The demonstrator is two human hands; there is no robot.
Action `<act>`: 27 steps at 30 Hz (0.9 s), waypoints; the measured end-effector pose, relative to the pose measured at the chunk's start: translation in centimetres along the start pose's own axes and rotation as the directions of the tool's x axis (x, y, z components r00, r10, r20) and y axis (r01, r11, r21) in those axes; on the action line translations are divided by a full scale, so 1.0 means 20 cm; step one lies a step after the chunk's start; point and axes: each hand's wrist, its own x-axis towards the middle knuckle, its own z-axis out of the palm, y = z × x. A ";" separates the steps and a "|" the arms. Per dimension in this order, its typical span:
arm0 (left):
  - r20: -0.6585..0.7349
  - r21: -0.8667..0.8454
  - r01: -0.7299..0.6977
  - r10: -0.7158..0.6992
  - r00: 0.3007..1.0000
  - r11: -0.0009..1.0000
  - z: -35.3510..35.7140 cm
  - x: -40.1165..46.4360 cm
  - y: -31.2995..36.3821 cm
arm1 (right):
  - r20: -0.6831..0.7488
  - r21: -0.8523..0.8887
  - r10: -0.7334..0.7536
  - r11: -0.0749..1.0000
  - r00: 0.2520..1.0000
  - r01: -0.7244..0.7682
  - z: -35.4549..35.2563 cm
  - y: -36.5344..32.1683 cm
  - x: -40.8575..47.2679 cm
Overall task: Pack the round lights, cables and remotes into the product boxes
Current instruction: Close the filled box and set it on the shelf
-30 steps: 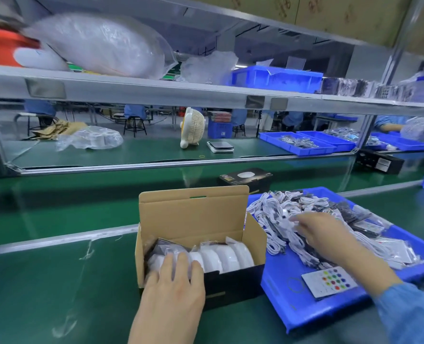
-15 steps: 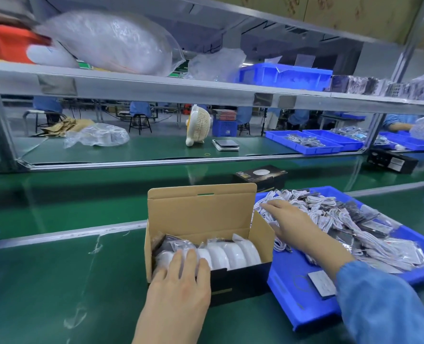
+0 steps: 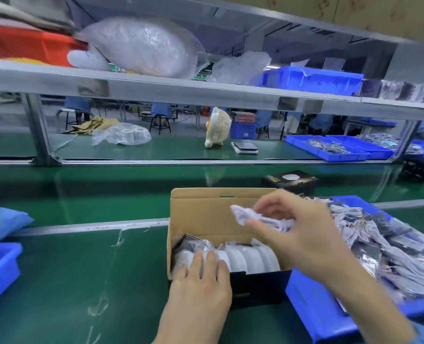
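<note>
An open product box (image 3: 201, 214), brown inside and black outside, stands on the green belt with its lid flap up. Inside it several bagged white round lights (image 3: 250, 259) stand in a row. My left hand (image 3: 201, 286) rests on the box's front edge with straight fingers touching the leftmost lights. My right hand (image 3: 298, 232) hovers over the box's right half and pinches a coiled white cable (image 3: 245, 216). A blue tray (image 3: 312, 309) to the right holds many white cables and bagged remotes (image 3: 389, 242).
A closed black product box (image 3: 290, 181) sits behind the tray. Another blue bin (image 3: 0, 271) stands at the left edge. Beyond a metal rail lie a small fan (image 3: 218, 130), a scale (image 3: 244, 147) and more blue trays (image 3: 335, 147). A shelf overhead carries plastic bags.
My right hand has lifted a white cable out of the blue tray and carried it left over the open box. My left hand has stayed on the box front.
</note>
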 end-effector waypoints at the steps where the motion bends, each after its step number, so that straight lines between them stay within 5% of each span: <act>1: 0.016 0.013 0.002 -0.002 1.000 1.000 0.00 0.00 0.00 | 0.183 -0.038 0.019 0.999 0.983 -0.012 0.12 -0.07 0.01; 3: 0.011 0.032 -0.017 0.017 1.000 0.999 -0.03 -0.01 0.01 | 0.425 -0.223 0.112 0.975 0.898 -0.016 0.36 -0.14 0.07; 5: -0.080 0.024 -0.093 0.094 0.992 0.995 -0.06 -0.02 -0.01 | 0.430 -0.299 0.157 0.954 0.889 -0.024 0.50 -0.16 0.11; 9: -0.430 -0.144 -0.288 0.202 0.880 0.947 -0.19 -0.05 -0.16 | 0.389 -0.074 0.005 0.997 0.921 0.026 0.48 -0.12 0.09; 12: -0.561 -0.436 -0.189 -0.101 0.822 0.880 -0.22 -0.06 -0.32 | 0.491 -0.058 -0.094 0.989 0.866 0.139 0.47 -0.10 0.03; 14: -0.417 -0.731 0.046 -0.499 0.760 0.681 -0.18 -0.05 -0.38 | 0.535 -0.109 -0.104 0.976 0.839 0.191 0.50 -0.10 0.00; 16: -0.037 -0.908 0.285 -0.737 0.675 0.306 -0.12 -0.03 -0.42 | 0.591 -0.168 -0.109 0.953 0.800 0.253 0.50 -0.10 0.00; 19: 0.434 -0.878 0.469 -0.563 0.704 -0.090 0.02 -0.02 -0.45 | 0.632 -0.216 -0.132 0.916 0.764 0.337 0.45 -0.08 -0.01; 22: 0.558 -0.829 0.506 -0.316 0.767 -0.238 0.09 -0.01 -0.43 | 0.604 -0.397 -0.086 0.829 0.792 0.393 0.48 -0.10 -0.06; 24: 0.541 -0.841 0.497 -0.294 0.788 -0.215 0.09 0.00 -0.42 | 0.563 -0.473 -0.030 0.808 0.826 0.352 0.52 -0.12 -0.07; 27: 0.526 -0.850 0.505 -0.270 0.806 -0.149 0.07 -0.02 -0.44 | 0.534 -0.270 -0.004 0.947 0.846 0.175 0.48 -0.12 -0.08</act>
